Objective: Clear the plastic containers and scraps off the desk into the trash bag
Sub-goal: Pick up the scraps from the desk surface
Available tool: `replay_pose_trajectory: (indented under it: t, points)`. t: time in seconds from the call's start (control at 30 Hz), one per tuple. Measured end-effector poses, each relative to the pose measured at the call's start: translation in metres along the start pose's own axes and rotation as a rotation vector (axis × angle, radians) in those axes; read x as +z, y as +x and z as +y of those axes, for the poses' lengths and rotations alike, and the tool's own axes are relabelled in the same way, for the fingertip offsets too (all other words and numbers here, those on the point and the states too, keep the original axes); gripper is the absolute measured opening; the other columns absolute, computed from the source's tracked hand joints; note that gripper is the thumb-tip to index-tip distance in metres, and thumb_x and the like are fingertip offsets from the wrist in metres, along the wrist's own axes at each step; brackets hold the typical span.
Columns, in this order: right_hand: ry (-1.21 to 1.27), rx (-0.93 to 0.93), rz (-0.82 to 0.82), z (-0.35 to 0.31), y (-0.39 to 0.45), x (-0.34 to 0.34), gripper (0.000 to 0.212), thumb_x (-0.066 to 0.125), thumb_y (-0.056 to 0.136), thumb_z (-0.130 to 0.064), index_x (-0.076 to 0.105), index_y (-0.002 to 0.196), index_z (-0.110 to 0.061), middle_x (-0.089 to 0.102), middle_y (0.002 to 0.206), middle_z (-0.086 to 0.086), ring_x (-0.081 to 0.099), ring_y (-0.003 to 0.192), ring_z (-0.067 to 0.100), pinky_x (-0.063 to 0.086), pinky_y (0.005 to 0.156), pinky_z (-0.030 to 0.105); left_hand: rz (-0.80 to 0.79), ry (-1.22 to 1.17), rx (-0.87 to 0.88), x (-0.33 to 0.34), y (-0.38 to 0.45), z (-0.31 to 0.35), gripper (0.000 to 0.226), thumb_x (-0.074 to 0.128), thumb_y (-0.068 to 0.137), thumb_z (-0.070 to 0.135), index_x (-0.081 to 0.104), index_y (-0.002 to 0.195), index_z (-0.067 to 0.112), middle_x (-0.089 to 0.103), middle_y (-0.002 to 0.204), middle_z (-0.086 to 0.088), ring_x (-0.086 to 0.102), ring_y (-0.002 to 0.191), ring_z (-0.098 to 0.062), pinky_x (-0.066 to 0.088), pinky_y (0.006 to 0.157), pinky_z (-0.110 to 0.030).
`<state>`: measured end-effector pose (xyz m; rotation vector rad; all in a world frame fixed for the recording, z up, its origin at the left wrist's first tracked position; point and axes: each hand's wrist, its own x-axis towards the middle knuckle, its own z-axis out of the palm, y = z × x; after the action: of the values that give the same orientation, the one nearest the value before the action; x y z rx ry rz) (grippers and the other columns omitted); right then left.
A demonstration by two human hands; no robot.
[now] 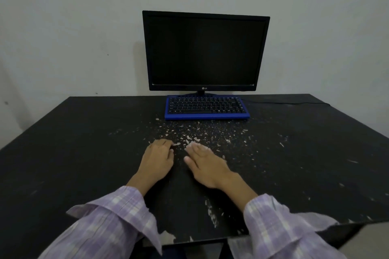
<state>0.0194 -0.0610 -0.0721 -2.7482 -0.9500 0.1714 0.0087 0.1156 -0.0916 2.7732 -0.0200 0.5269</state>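
Black desk (84, 143), blue keyboard (207, 116), lilac plaid sleeves (117, 216).

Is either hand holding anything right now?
Right hand lies flat, holding nothing. Left hand has curled fingers; whether it pinches a scrap cannot be told.

A plain office or home desk station, shown by a dark, switched-off monitor (205, 51) standing against a bare pale wall (73, 27) and a blue-framed keyboard (207, 107) just before it on a worn black surface (84, 143) (its paint chipped and flecked pale).
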Motion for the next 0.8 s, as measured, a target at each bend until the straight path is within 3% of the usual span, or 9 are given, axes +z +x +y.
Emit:
replay_pose_trajectory:
  t: [0.13, 0.23, 0.47, 0.8]
  points:
    - [0.037, -0.11, -0.017, -0.01, -0.032, 0.007, 0.056, 0.019, 0.102, -0.045, 0.013, 0.152, -0.021, 0.005, 0.16, -0.006, 0.0, 0.146, 0.007, -0.004, 0.114, 0.023, -0.009, 0.042, 0.021, 0.003, -0.015, -0.002, 0.038, 0.042, 0.096, 0.022, 0.049, 0.132, 0.011, 0.051, 0.135, -0.006, 0.046, 0.125, -0.019, 0.037, 0.106, -0.032]
    - [0.057, -0.064, 0.002, 0.002, -0.047, 0.003, 0.055, 0.019, 0.101, -0.047, 0.015, 0.152, -0.025, 0.008, 0.16, -0.011, 0.003, 0.146, 0.003, -0.002, 0.112, 0.019, -0.004, 0.053, 0.016, 0.003, -0.017, 0.0, 0.038, 0.039, 0.097, 0.023, 0.047, 0.133, 0.012, 0.049, 0.136, -0.005, 0.045, 0.126, -0.018, 0.037, 0.106, -0.031]
    - [0.037, 0.044, 0.02, 0.007, -0.004, -0.001, 0.056, 0.017, 0.102, -0.043, 0.018, 0.15, -0.015, 0.012, 0.16, 0.002, 0.006, 0.147, 0.016, 0.006, 0.118, 0.033, 0.044, 0.091, -0.065, 0.001, -0.018, 0.001, 0.034, 0.039, 0.096, 0.022, 0.052, 0.126, 0.014, 0.054, 0.126, -0.003, 0.05, 0.115, -0.017, 0.041, 0.098, -0.031]
    - [-0.051, -0.067, -0.028, -0.031, 0.08, 0.011, 0.055, 0.019, 0.103, -0.038, 0.017, 0.151, -0.01, 0.011, 0.16, 0.009, 0.006, 0.147, 0.022, 0.006, 0.12, 0.038, 0.012, 0.085, -0.118, -0.02, -0.02, -0.033, 0.035, 0.043, 0.094, 0.019, 0.05, 0.128, 0.015, 0.053, 0.128, -0.001, 0.049, 0.114, -0.014, 0.042, 0.094, -0.027]
